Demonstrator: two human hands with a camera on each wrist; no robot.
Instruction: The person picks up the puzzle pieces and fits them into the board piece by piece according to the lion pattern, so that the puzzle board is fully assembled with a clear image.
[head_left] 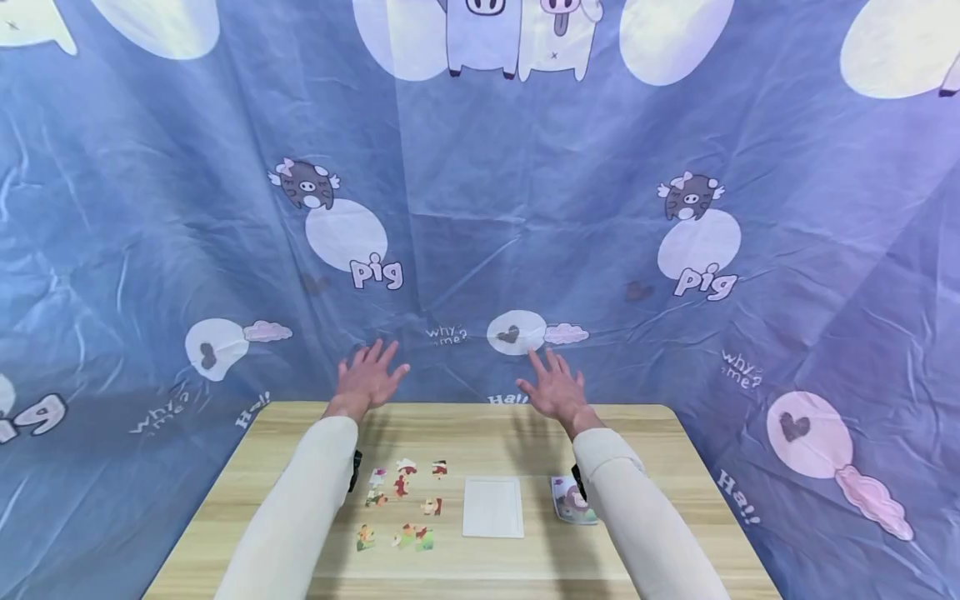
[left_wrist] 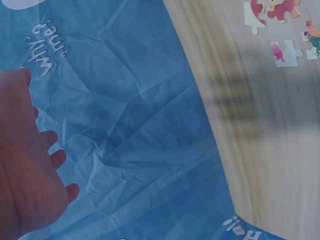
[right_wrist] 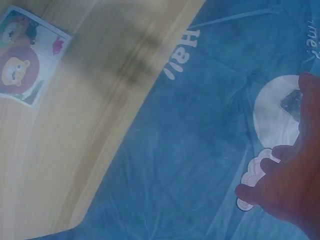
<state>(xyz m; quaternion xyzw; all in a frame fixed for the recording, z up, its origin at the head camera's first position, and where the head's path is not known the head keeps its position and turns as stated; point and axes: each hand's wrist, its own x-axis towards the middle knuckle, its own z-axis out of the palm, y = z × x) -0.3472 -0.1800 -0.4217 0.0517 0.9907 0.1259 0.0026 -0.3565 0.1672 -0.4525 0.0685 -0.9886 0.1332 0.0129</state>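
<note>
Both arms reach forward above the far part of a wooden table. My left hand [head_left: 367, 381] has its fingers spread and holds nothing. The right hand [head_left: 556, 388] is likewise spread, with nothing in it. Nearer on the table, at the left, lie several loose jigsaw puzzle pieces [head_left: 401, 485], some seen at the top right of the left wrist view. A white rectangular puzzle frame [head_left: 492, 507] lies flat in the middle. To its right is a picture card [right_wrist: 20, 72] with a lion on it, partly hidden by the right sleeve in the head view.
The pale wooden table [head_left: 450, 425] has rounded far corners. Behind it and along both sides hangs a blue cloth [head_left: 480, 250] printed with pigs and white circles. A dark band [head_left: 356, 471] shows at the left wrist.
</note>
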